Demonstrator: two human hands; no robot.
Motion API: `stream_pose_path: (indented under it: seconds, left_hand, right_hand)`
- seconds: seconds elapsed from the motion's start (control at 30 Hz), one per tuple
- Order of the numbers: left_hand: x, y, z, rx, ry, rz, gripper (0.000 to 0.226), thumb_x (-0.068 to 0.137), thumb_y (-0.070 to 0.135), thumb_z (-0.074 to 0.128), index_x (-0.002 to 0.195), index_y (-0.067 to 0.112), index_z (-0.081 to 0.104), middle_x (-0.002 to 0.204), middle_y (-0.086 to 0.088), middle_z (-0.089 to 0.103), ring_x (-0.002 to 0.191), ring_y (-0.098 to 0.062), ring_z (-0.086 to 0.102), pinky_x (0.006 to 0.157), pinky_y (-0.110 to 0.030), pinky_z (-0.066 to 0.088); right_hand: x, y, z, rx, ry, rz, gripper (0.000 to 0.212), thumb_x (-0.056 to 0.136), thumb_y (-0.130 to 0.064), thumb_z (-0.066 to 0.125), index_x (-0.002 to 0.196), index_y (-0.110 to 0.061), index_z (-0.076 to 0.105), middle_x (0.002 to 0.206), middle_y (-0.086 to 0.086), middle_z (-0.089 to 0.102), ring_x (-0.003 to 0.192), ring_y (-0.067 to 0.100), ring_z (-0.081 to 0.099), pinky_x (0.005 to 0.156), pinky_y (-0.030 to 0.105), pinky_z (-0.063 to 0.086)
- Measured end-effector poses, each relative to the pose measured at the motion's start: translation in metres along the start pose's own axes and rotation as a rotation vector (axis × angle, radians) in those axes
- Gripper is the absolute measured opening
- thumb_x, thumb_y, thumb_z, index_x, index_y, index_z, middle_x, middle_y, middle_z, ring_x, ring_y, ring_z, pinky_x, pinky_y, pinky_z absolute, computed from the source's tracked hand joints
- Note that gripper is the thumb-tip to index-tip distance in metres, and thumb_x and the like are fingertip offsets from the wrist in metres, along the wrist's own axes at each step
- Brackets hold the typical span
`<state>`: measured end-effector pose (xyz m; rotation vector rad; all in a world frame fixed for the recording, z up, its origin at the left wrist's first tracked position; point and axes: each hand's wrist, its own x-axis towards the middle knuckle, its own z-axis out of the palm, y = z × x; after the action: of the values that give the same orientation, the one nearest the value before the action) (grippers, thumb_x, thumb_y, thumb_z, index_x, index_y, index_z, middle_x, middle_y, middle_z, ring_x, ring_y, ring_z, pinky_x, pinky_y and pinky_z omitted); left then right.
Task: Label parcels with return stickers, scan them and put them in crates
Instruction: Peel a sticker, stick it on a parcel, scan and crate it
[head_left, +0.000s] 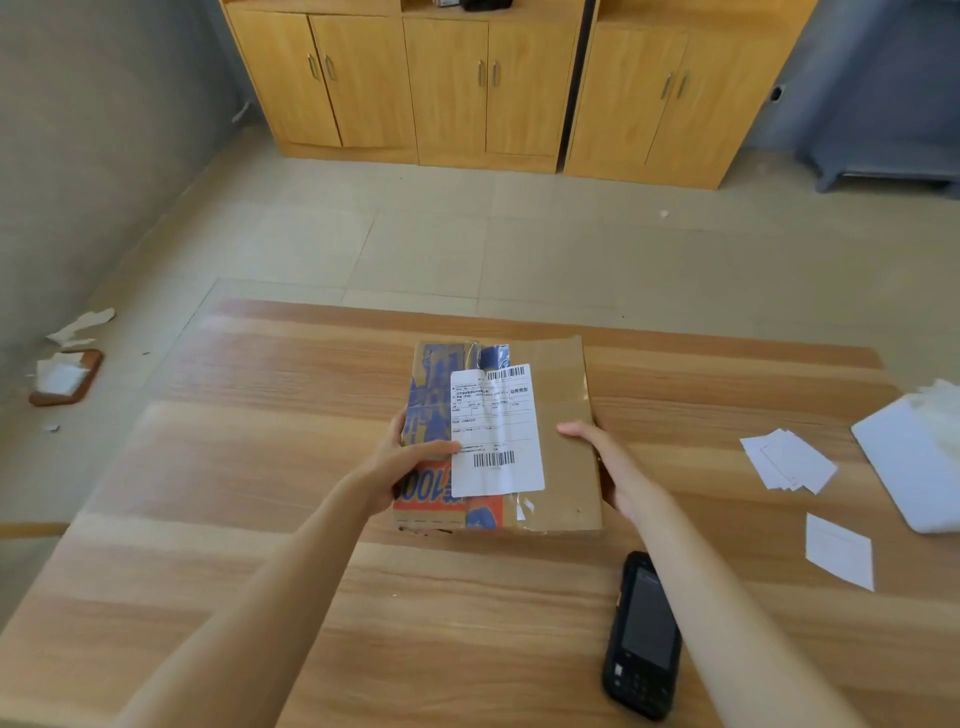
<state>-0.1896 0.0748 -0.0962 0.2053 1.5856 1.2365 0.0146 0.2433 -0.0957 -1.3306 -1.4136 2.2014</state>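
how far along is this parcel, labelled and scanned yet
Labelling looks done: a white shipping label sits on the cardboard parcel. In hand: left hand and right hand grip its sides. Left: the handheld scanner lies untouched on the table; no crate in view.

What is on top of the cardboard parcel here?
A white shipping label with two barcodes lies on the parcel; the left hand's thumb overlaps its edge. Whatever is under the label and the parcel is covered.

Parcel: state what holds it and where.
Both hands hold the parcel: left hand grips its left edge, right hand its right edge.
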Motion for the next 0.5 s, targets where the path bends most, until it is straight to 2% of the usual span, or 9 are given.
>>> stream_pose_path:
  seconds: [0.07, 0.2, 0.33, 0.5]
  left_hand:
    - [0.01, -0.005, 0.004, 0.011, -0.001, -0.02, 0.079, 0.074, 0.007, 0.079, 0.138, 0.024, 0.035, 0.111, -0.012, 0.068, 0.091, -0.031, 0.07, 0.072, -0.043, 0.058]
    - [0.026, -0.009, 0.015, 0.059, -0.01, -0.026, 0.084, 0.074, 0.003, 0.079, 0.14, 0.024, 0.032, 0.112, -0.011, 0.068, 0.087, -0.027, 0.071, 0.063, -0.036, 0.058]
    - [0.039, -0.015, 0.02, 0.104, -0.001, -0.039, 0.09, 0.075, 0.006, 0.079, 0.144, 0.025, 0.026, 0.111, -0.011, 0.068, 0.085, -0.026, 0.071, 0.064, -0.036, 0.059]
    - [0.048, -0.018, 0.023, 0.152, 0.001, -0.046, 0.096, 0.075, 0.006, 0.079, 0.147, 0.027, 0.02, 0.107, -0.009, 0.069, 0.078, -0.02, 0.072, 0.06, -0.032, 0.058]
  right_hand:
    - [0.007, 0.01, -0.002, -0.036, 0.046, 0.021, 0.06, 0.072, -0.038, 0.075, 0.128, -0.027, 0.054, 0.109, 0.001, 0.071, 0.1, 0.02, 0.067, 0.081, 0.033, 0.054]
    - [0.017, 0.024, -0.007, -0.076, 0.141, 0.094, 0.083, 0.053, -0.055, 0.079, 0.126, -0.026, 0.051, 0.114, 0.0, 0.066, 0.105, 0.02, 0.063, 0.097, 0.042, 0.049]
    - [0.025, 0.032, -0.011, -0.066, 0.194, 0.121, 0.051, 0.079, -0.04, 0.073, 0.119, -0.024, 0.046, 0.107, -0.002, 0.064, 0.095, 0.015, 0.063, 0.084, 0.035, 0.052]
    - [0.03, 0.039, -0.014, -0.063, 0.217, 0.118, 0.049, 0.082, -0.039, 0.072, 0.122, -0.024, 0.046, 0.105, -0.005, 0.063, 0.095, 0.013, 0.062, 0.079, 0.033, 0.051]
